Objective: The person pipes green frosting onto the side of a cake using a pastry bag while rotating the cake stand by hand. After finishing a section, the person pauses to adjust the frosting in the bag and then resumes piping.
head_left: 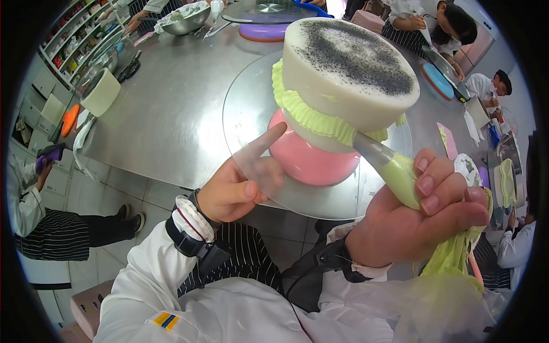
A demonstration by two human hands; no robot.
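My right hand (420, 208) is closed round a piping bag (400, 177) filled with pale green cream. Its metal nozzle points up and left, meeting a green cream ruffle (320, 120) around the lower side of a white round cake form (349, 63). Dark specks cover the form's top. Beneath it is a clear glass turntable (251, 97) with a pink base (314, 157). At the near left rim of the glass, my left hand (237, 180) has its index finger stretched out and the other fingers loosely bent; part of it shows hazily through the glass.
Across the steel table (171, 86) stand another white cake form (100, 91), a metal bowl (186, 20) and a second glass turntable (269, 11) on a purple base. Several people in white jackets work around; one person (51, 211) stands at left.
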